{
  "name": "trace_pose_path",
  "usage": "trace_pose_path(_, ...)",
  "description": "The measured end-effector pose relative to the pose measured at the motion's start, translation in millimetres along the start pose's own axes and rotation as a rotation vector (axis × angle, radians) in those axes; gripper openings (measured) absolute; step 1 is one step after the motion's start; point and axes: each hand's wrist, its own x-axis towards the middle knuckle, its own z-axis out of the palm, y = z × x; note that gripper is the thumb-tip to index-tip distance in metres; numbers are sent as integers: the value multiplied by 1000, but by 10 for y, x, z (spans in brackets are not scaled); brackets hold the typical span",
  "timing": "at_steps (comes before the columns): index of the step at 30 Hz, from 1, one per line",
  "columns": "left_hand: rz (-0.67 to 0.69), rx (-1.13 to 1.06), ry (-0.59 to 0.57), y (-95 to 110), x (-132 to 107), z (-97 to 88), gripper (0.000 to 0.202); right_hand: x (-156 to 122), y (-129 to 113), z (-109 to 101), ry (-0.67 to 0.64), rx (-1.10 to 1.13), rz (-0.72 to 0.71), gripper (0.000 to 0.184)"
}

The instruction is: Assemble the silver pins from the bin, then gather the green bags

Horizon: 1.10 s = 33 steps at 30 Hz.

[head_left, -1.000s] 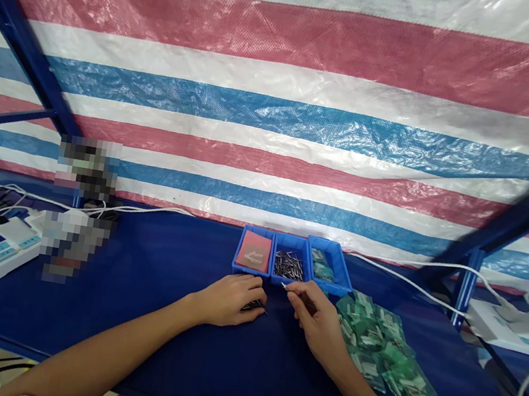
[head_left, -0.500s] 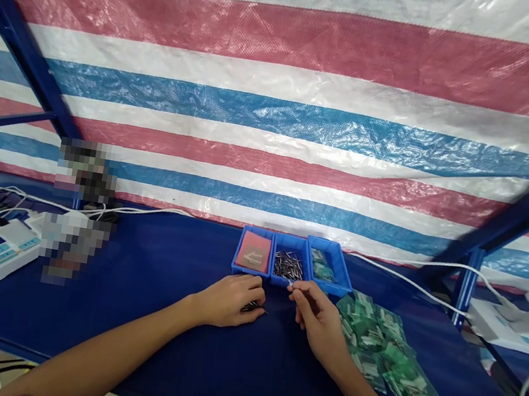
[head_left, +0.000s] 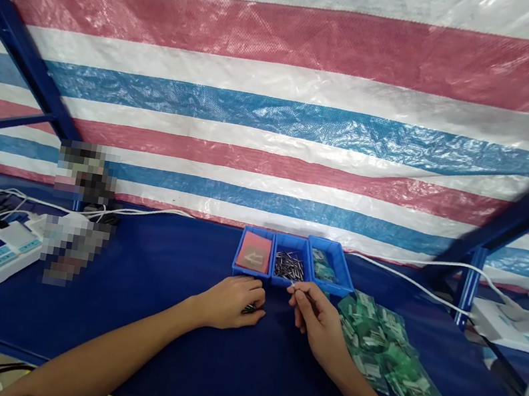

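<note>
- On the near right, green-tinted packets (head_left: 387,340) overlap in a pile; their contents are hard to read.
- The left hand (head_left: 228,301) curls around dark slim pieces (head_left: 250,308), apparently keeping them gathered; its fingers hide how many.
- The right hand (head_left: 319,317) pinches 1 small shiny piece (head_left: 293,284) — a grip suited to something so slim; little of it shows.
- Farther, 3 blue bins (head_left: 278,281) stand side by side, probably for easy reach: pink material (head_left: 248,239) left, metal pieces (head_left: 288,265) in the middle, small pouches (head_left: 321,265) right.
- Far behind — a striped sheet (head_left: 291,40), cut off above.
</note>
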Motion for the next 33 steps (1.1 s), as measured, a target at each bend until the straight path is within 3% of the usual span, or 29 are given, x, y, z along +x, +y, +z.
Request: trace_pose_path(33,32,-3,-3,-7,8,-1,29,-67,0,44,-63,10,69,30)
